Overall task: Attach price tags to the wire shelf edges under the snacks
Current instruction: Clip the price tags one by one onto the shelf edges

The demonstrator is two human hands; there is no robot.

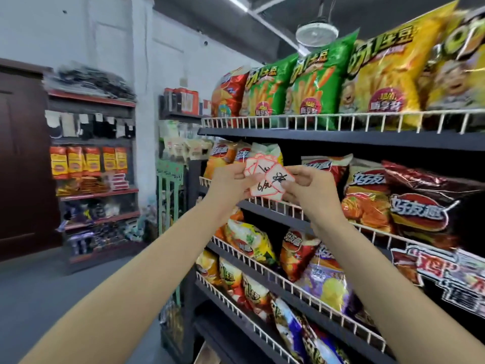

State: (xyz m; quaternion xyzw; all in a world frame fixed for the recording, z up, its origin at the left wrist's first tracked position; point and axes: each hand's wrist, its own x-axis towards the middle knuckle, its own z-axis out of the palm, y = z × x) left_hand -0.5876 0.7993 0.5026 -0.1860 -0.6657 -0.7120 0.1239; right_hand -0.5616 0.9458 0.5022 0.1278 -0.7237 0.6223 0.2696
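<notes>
White wire shelf edges [325, 122] showed no tags attached; before them, the left hand [231, 181] gripped fanned price tags [259, 177] while the right hand [305, 186] pinched one.

Off to my left I see a dark brown wooden door [22, 158] set in the pale wall. Beside it stands a dark metal shelving rack with red edges [97, 190]. A heap of folded dark clothing [91, 81] lies on its top, a row of black and white socks on cards [90, 124] hangs below, and under those I see a line of orange and yellow packets [88, 161]. Further back, a small shelf carries red and black boxes [182, 99]. Below it stands a green-framed display stand [170, 190]. Overhead, a round white ceiling fan [316, 34] hangs from the grey ceiling. The grey concrete floor [49, 287] stretches beneath.
</notes>
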